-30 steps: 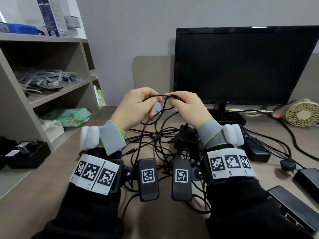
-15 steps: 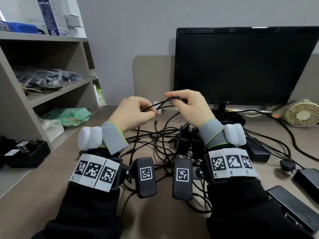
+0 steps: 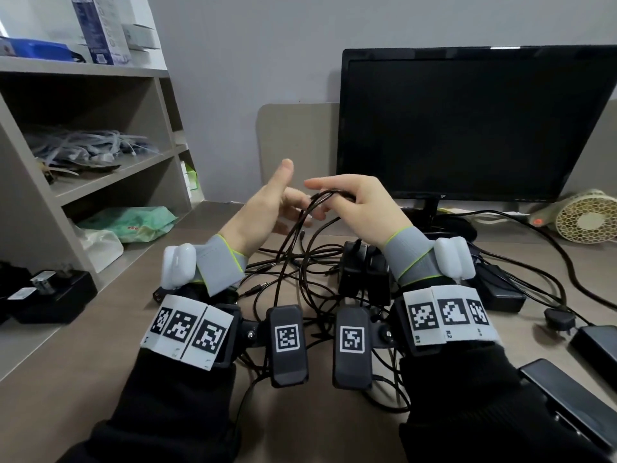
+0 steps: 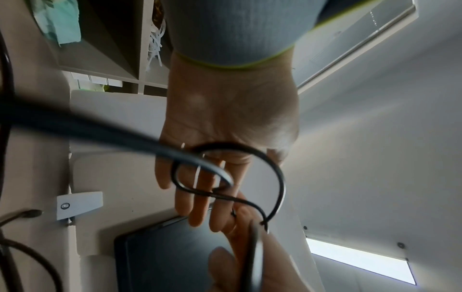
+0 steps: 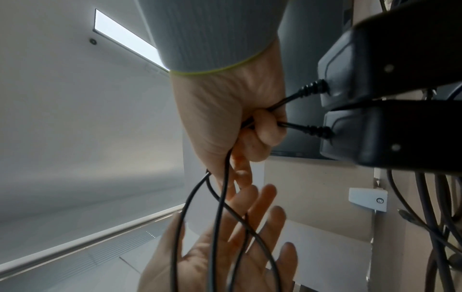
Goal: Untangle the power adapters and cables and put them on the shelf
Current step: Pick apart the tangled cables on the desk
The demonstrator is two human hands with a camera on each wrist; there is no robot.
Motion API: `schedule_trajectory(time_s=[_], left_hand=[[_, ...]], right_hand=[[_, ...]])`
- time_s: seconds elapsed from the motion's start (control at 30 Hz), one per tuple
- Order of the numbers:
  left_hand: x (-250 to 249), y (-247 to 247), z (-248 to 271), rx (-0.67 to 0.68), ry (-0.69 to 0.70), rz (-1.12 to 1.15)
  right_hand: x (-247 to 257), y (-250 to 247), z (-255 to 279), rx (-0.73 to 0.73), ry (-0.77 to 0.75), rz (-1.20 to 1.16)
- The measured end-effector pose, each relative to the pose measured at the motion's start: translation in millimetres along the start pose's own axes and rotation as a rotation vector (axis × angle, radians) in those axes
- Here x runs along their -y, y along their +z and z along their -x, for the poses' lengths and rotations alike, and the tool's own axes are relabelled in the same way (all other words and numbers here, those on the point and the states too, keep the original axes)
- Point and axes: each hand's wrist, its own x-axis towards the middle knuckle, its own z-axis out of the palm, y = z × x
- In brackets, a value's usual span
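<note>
A tangle of thin black cables (image 3: 300, 272) lies on the desk between my wrists, with two black power adapters (image 3: 362, 275) standing in it. My right hand (image 3: 347, 198) holds a bunch of these cables (image 5: 220, 197) lifted above the desk, its curled fingers (image 5: 265, 130) closed round the leads that run to the adapters (image 5: 390, 110). My left hand (image 3: 277, 198) is spread beside it with straight fingers (image 4: 197, 197), thumb up, and a cable loop (image 4: 250, 177) crosses in front of them. The grey shelf (image 3: 110, 172) stands at the left.
A black monitor (image 3: 467, 128) stands behind the hands, a small fan (image 3: 584, 218) to its right. More black adapters (image 3: 500, 292) and plugs lie at the right, and others (image 3: 50, 295) sit on the low shelf board at the left. Shelves hold bags and boxes.
My left hand has let go of the cable and spread its fingers. The right hand keeps its hold on the lifted cables at about the same height.
</note>
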Motion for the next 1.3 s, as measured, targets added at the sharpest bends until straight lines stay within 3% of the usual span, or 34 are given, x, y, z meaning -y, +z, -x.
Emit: schedule_trajectory(time_s=[0.17,0.3,0.4,0.5,0.77,0.97,1.03,1.13,1.23,1.3], left_hand=[[18,-4,-10,-0.084,-0.058,-0.155],[45,-35,-12,-0.131,-0.072,-0.468],[58,-54,-7,-0.163,-0.16,-0.534],[63,-60,-4,-0.133,-0.142,-0.603],[93,-86,2,-0.143,-0.285,-0.665],[106,-90,12,-0.228,-0.371,-0.548],[98,-87,11,-0.23,-0.318,-0.549],[69,-75,3,-0.267,-0.119,-0.57],[26,-52,0,-0.353,0.118,-0.423],[-3,-28,4,-0.281,0.235,-0.284]], right_hand=[[6,1,0,0.001,-0.067,-0.001],[10,-6,1,-0.059,-0.115,-0.07],[13,-8,2,-0.075,-0.123,-0.115],[14,-1,0,-0.081,-0.132,-0.134],[9,-9,0,-0.179,-0.099,-0.203],[3,-28,3,-0.259,0.022,-0.3],[2,-28,3,-0.215,0.086,-0.285],[0,-18,-1,-0.14,0.185,-0.259],[-1,-7,-5,-0.113,0.211,-0.219],[-1,-3,-5,-0.098,0.176,-0.186]])
